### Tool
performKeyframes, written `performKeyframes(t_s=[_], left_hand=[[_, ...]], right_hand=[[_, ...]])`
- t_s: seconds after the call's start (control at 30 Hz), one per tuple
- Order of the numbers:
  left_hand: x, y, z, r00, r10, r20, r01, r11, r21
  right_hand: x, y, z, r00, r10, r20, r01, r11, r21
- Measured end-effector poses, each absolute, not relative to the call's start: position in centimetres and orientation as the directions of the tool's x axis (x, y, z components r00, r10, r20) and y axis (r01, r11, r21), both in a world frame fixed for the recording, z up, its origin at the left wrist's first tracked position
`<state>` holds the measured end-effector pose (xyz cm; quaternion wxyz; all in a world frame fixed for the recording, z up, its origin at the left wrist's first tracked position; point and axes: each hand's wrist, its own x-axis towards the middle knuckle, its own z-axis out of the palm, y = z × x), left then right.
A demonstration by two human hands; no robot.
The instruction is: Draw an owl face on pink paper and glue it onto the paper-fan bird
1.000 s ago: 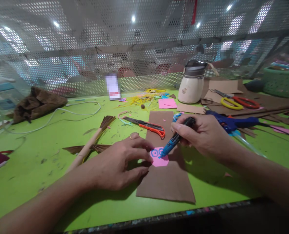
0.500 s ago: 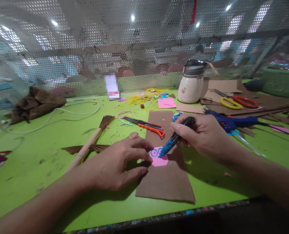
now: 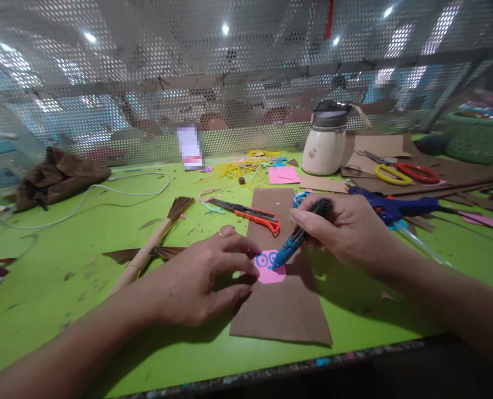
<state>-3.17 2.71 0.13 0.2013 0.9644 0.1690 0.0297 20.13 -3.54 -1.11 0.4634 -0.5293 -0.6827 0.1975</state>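
A small pink paper piece [image 3: 271, 275] with two blue ringed circles drawn on it lies on a strip of brown cardboard [image 3: 282, 316]. My left hand [image 3: 203, 277] rests beside it, fingers spread, the fingertips touching the paper's left edge and the cardboard. In my right hand [image 3: 338, 227] is a blue marker [image 3: 293, 244], held slantwise with its tip on the pink paper just below the right circle. An orange utility knife [image 3: 255, 215] lies across the upper part of the cardboard. Left of my left hand is a rolled-paper stick [image 3: 149, 244] with a brown bristled end.
Behind are a white bottle [image 3: 323, 149], a pink paper pad [image 3: 283, 175] and yellow shreds [image 3: 242, 167]. To the right lie a blue glue gun [image 3: 400, 206], scissors [image 3: 396, 173] and a green basket [image 3: 474, 138]. A white cable [image 3: 122, 187] and brown cloth bag [image 3: 59, 180] lie left.
Almost nothing differs. The marker tip stays near the right circle, and the whole view has shifted very slightly.
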Motion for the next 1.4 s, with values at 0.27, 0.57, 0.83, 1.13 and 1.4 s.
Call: performKeyframes(t_s=[0.27,0.57,0.83,1.13,1.4], left_hand=[[-3.05,2.68,0.35,0.943,0.332,0.005,0.303,-0.865,0.399],[-3.05,2.72,0.08,0.943,0.333,-0.005,0.310,-0.871,0.381],[-3.10,2.73,0.27,0.948,0.319,-0.007,0.296,-0.872,0.389],[-2.94,2.71,0.28,0.947,0.322,0.020,0.288,-0.871,0.398],[-3.15,2.77,-0.06,0.947,0.322,0.019,0.290,-0.876,0.385]], right_hand=[[20.15,-3.63,-1.09,0.000,0.913,0.407,0.536,0.344,-0.771],[20.11,-3.63,-0.94,-0.012,0.906,0.422,0.543,0.361,-0.759],[19.92,-3.70,-1.03,-0.002,0.910,0.414,0.545,0.348,-0.763],[20.16,-3.66,-1.05,0.005,0.908,0.418,0.528,0.353,-0.773],[20.06,-3.64,-1.14,0.004,0.915,0.404,0.528,0.341,-0.778]])
